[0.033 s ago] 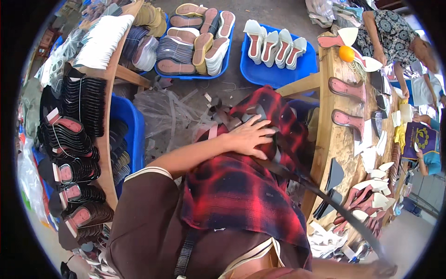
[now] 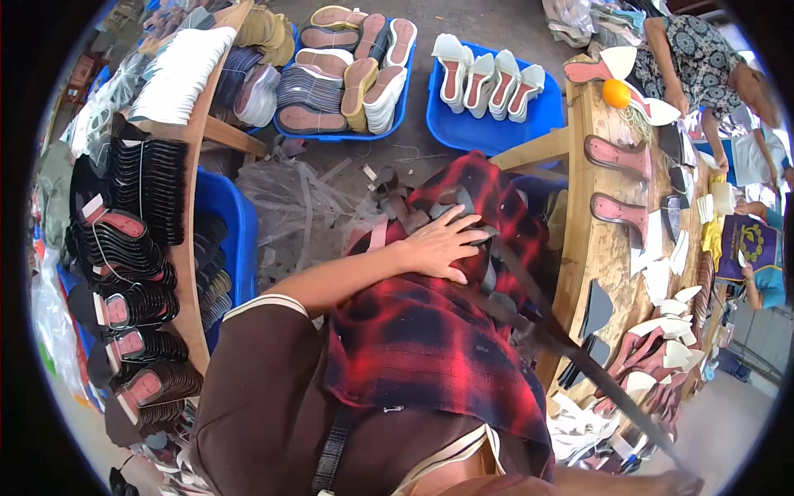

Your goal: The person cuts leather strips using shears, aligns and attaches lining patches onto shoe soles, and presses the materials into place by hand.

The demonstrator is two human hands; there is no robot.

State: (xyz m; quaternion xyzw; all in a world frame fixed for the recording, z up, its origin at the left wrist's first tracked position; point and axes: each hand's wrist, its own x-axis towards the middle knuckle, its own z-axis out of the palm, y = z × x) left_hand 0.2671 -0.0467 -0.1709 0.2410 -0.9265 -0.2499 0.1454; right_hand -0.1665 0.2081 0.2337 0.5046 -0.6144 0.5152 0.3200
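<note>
My left hand (image 2: 444, 241) lies on the red and black plaid cloth (image 2: 397, 351) over my lap, its fingers stretched out and spread. Beneath and beside it show short grey and dark strip pieces (image 2: 395, 202), partly hidden by the hand. A long, dark, flat strap (image 2: 591, 368) runs slanting from beside this hand toward the lower right. There my right hand (image 2: 680, 482) grips the strap's far end with its arm stretched out; motion blur and the picture's rim smear its fingers.
Wooden benches flank me. The left bench carries bundled black shoe parts (image 2: 149, 188); the right carries pink soles (image 2: 619, 157), white pieces and an orange ball-shaped thing (image 2: 615, 94). Ahead stand blue bins of insoles (image 2: 360, 83) and white shoe parts (image 2: 481, 83). Co-workers are at right.
The strap's slanting line has shifted slightly. Both hands stay nearly where they were.
</note>
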